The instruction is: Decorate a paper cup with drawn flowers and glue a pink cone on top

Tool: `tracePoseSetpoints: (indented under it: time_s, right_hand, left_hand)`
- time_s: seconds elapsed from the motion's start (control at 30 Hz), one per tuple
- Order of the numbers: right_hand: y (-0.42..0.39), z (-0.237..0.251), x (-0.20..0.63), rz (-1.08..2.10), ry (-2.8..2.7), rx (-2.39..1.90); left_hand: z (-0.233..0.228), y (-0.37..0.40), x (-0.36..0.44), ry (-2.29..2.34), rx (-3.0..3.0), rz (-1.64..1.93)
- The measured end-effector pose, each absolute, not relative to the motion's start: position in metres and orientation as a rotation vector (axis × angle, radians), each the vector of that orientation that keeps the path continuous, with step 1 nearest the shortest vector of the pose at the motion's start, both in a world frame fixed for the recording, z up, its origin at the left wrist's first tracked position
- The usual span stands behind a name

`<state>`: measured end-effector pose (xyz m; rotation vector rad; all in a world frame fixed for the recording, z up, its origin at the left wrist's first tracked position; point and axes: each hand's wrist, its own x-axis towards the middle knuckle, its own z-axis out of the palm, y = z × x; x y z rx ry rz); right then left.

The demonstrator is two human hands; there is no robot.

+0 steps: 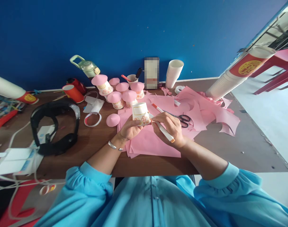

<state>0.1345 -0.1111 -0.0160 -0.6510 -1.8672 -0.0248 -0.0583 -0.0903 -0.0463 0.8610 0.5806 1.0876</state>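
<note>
My left hand (129, 128) is closed around a white paper cup (139, 111), which is held tilted above the pink paper. Orange flowers and a yellow rectangle outline are drawn on the cup's side. In my right hand (169, 126) is a white marker with an orange end (166, 132), its tip side against the cup near the flowers. Just behind the cup stand several decorated cups with pink cone tops (115, 97). A loose pink paper cone (113, 120) lies left of my left hand. Beyond my right hand rest black-handled scissors (184, 120) and an orange-tipped marker cap or pen (157, 107).
Pink paper sheets (155, 145) and cut scraps cover the middle and right of the table. Stacked white cups (174, 74) stand by the wall. On the left are a black headset (55, 151), a tape roll (93, 119), a red cup (73, 93) and a power strip with cables (16, 159).
</note>
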Motion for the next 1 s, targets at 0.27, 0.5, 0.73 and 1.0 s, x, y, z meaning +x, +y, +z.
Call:
tracePoseSetpoints:
  time_s: [0.27,0.5,0.73,1.0]
  right_hand:
    - [-0.1101,-0.0169,0.1343,-0.032,-1.881,-0.644]
    - [-0.1118,-0.014,0.1346,-0.051,-1.869,-0.644]
    - [-0.1133,-0.0134,0.1346,-0.138,-1.899,-0.611]
    - [-0.1128,-0.012,0.1358,-0.14,-1.901,-0.607]
  left_hand:
    - [-0.0451,-0.0905,-0.0593,0.579,0.885,1.067]
    - [-0.0437,-0.0893,-0.0573,0.582,0.942,1.083]
    - [-0.0516,-0.0891,-0.0579,0.62,1.055,1.038]
    - [-0.0535,-0.089,-0.0589,0.587,1.089,1.006]
